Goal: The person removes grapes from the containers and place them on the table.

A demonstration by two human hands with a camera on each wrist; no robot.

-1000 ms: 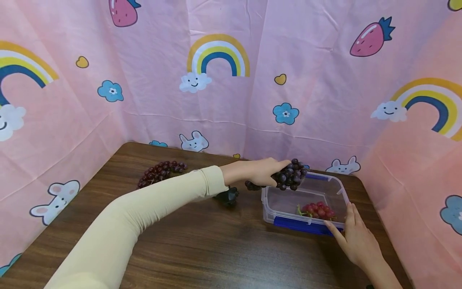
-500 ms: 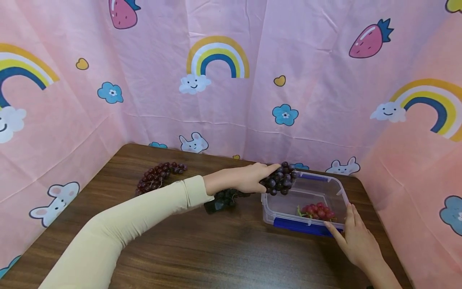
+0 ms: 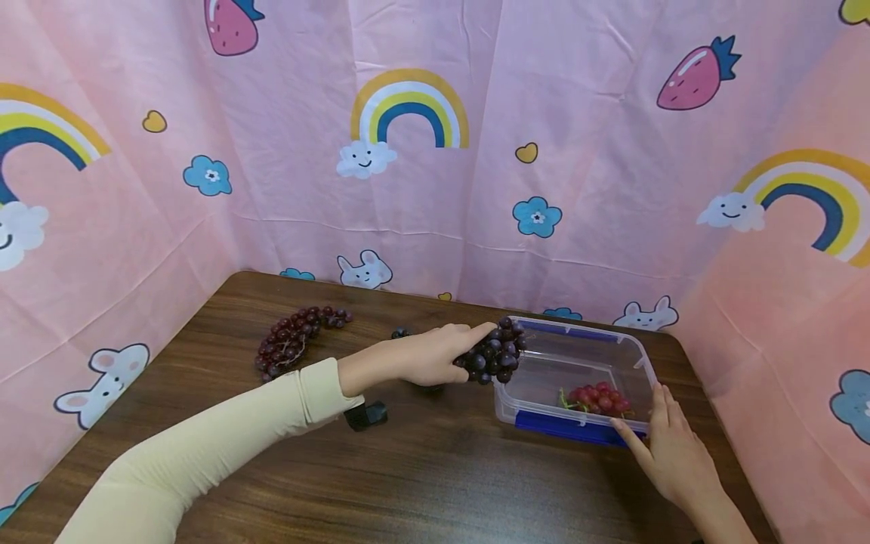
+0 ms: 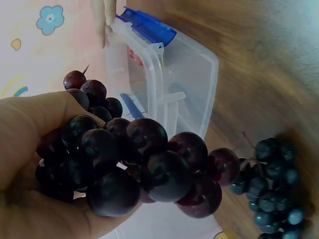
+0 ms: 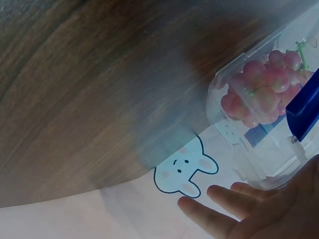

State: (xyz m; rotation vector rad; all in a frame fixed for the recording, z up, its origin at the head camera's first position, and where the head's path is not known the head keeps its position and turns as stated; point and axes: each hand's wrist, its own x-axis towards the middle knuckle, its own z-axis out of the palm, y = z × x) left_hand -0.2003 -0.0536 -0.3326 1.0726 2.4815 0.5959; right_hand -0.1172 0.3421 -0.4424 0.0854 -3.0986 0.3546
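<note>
My left hand (image 3: 435, 357) grips a bunch of dark purple grapes (image 3: 498, 353) at the left rim of a clear plastic box (image 3: 504, 408) with blue clips. In the left wrist view the thumb and fingers curl round these grapes (image 4: 164, 174), the box (image 4: 192, 79) beyond them. Inside the box, toward its front right, lies a small bunch of red grapes (image 3: 598, 397) with a green stem. My right hand (image 3: 680, 457) rests at the box's front right corner, fingers extended along the side and thumb at the front rim.
A curved bunch of reddish-purple grapes (image 3: 292, 340) lies at the table's left back. Another dark bunch (image 4: 271, 194) is on the wood below the left hand, mostly hidden by the arm in the head view. Patterned pink cloth (image 3: 442, 227) hangs round the table (image 3: 442, 476).
My left hand has moved left and a little nearer with the dark grapes, from over the box to its left rim. The right hand and the box have stayed put.
</note>
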